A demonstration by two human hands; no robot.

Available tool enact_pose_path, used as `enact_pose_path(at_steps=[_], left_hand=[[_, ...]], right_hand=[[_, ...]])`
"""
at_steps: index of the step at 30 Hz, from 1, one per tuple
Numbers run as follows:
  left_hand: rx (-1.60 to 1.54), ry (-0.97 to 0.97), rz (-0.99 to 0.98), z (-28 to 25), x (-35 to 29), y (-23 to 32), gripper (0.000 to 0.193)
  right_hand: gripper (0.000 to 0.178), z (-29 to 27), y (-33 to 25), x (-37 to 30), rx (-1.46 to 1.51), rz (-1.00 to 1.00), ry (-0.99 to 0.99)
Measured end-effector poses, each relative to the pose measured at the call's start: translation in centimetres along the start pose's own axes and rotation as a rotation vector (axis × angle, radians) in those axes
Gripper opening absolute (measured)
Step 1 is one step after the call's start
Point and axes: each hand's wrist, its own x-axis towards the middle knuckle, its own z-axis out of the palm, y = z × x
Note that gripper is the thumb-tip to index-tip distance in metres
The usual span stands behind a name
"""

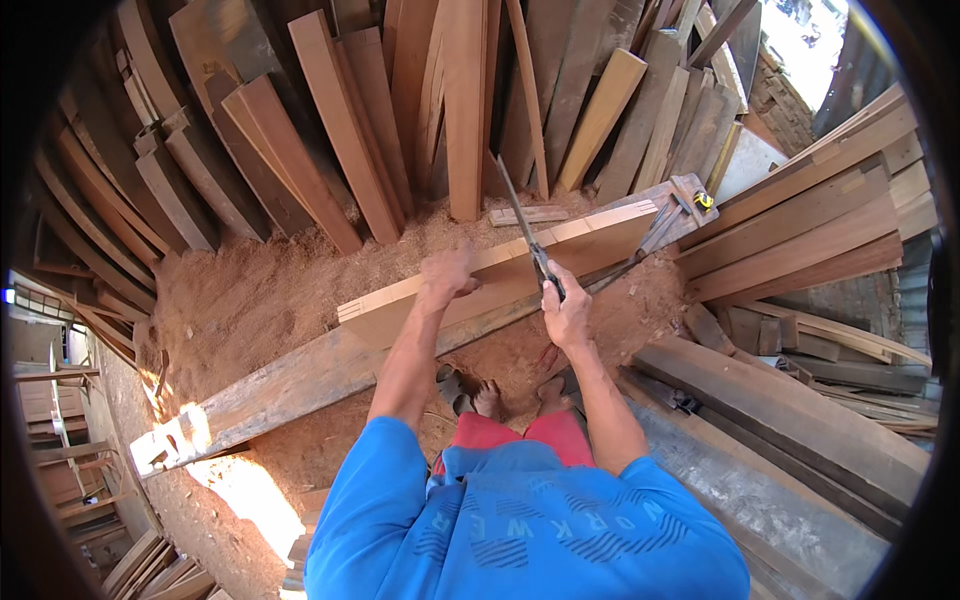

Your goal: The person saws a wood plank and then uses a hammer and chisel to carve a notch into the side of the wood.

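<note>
My right hand (566,305) is wrapped round the dark handle of a handsaw (520,215), whose narrow-looking blade points up and away, tilted to the left. The blade crosses over a wooden board (580,257) standing on edge on a long worn plank bench (290,388). Pale pencil-like lines or cuts mark the board's upper edge near both ends. Over the left half of this board is my left hand (450,272), blurred by motion, so its fingers cannot be made out well. Whether it touches the board I cannot tell.
Many planks (465,110) lean upright along the far side. Sawdust (260,290) covers the ground beyond the bench. A yellow tape measure (703,200) and several slim tools (660,228) lie at the bench's right end. Thick beams (780,410) lie at my right.
</note>
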Motion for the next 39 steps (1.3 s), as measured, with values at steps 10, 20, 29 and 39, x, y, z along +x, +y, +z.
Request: enact_pose_path(at_steps=[10, 20, 29, 39], left_hand=[[-0.052, 0.107, 0.149, 0.5, -4.5, -5.8, 0.063], [-0.427, 0.024, 0.087, 7.6, -15.4, -0.1, 0.049], [-0.460, -0.682, -0.028, 22.9, -32.9, 1.0, 0.058], [-0.871, 0.008, 0.175, 4.4, -38.3, 1.3, 0.021]], right_hand=[[0.037, 0.5, -1.3, -2.9, 0.029, 0.015, -0.042], [0.035, 0.5, 0.1, -2.4, 0.011, 0.026, 0.010], [0.035, 0.3, 0.2, -2.7, -0.024, -0.124, 0.065], [0.037, 0.6, -1.1, -2.4, -0.095, -0.099, -0.036]])
